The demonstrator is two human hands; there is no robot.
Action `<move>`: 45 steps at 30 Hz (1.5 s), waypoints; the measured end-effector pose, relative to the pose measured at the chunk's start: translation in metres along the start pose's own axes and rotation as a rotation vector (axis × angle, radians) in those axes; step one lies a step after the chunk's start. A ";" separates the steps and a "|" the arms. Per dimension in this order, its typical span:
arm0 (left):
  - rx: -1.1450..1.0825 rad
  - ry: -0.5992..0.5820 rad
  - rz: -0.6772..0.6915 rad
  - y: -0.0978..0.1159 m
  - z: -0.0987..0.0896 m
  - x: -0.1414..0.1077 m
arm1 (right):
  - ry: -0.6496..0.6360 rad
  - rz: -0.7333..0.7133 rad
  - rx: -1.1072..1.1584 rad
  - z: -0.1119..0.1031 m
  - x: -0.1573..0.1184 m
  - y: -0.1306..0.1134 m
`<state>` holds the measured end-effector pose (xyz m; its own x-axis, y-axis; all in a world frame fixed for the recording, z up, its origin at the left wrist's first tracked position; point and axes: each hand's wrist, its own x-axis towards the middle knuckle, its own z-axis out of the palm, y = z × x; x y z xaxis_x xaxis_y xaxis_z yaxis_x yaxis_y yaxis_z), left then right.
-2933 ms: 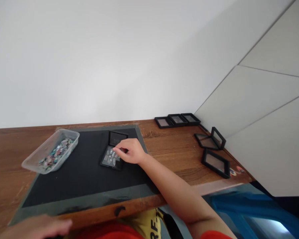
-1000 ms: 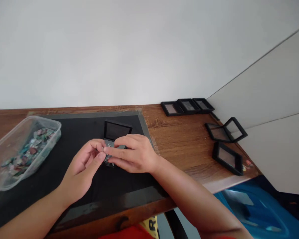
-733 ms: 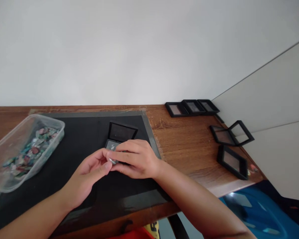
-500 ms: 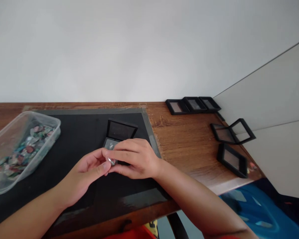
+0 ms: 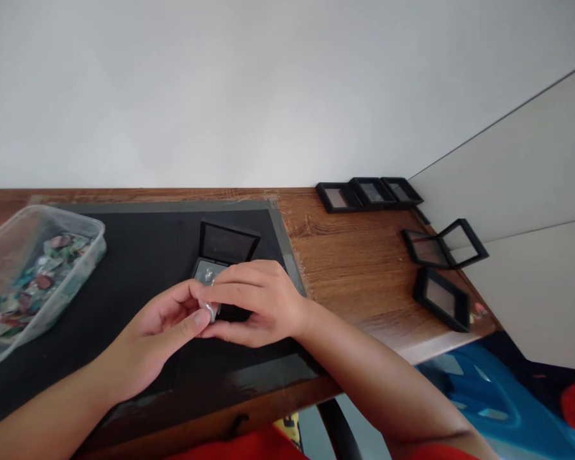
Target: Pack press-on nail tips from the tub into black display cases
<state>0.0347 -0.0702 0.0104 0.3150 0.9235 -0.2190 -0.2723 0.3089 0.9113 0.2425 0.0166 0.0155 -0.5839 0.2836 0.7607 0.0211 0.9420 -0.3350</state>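
My left hand (image 5: 160, 335) and my right hand (image 5: 263, 303) meet over the dark mat, fingertips nearly touching. Between them is a small shiny, clear-silvery piece (image 5: 212, 311), pinched by the left thumb and fingers and also gripped at the right fingertips. Its exact kind is too small to tell. Just behind the fingers lies an open black display box (image 5: 230, 243), its windowed lid raised. On its grey insert (image 5: 202, 267) sits another small shiny piece (image 5: 209, 275). My right hand covers much of the box's lower half.
A clear plastic tub (image 5: 98, 236) of mixed coloured stone chips (image 5: 43, 281) stands at the left. Several black boxes (image 5: 374, 191) line the back right; an open one (image 5: 426, 248) and another (image 5: 441, 300) lie nearer the right edge. A black mat (image 5: 138, 249) covers the wooden table (image 5: 335, 268).
The view has shifted slightly, so the tub and boxes appear a little higher and further left. Both hands stay together at the small shiny piece, with slight finger movement.
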 end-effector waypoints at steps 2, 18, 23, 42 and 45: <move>0.001 -0.004 0.000 0.001 0.000 0.000 | -0.008 0.006 0.017 0.000 0.000 0.000; 0.003 -0.035 -0.042 0.004 -0.004 -0.002 | -0.096 0.021 0.033 -0.006 -0.001 -0.003; -0.028 -0.097 -0.117 0.009 -0.003 -0.004 | 0.039 -0.075 0.000 -0.006 0.005 -0.008; -0.062 -0.183 -0.111 -0.005 -0.004 -0.012 | -0.052 0.176 0.229 -0.011 0.002 -0.031; 0.012 -0.059 -0.028 -0.001 -0.007 -0.010 | -0.072 0.278 0.384 -0.028 0.010 -0.024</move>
<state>0.0252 -0.0775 0.0093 0.3751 0.8995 -0.2241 -0.2521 0.3316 0.9091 0.2586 0.0017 0.0467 -0.6537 0.4891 0.5774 -0.1089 0.6943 -0.7114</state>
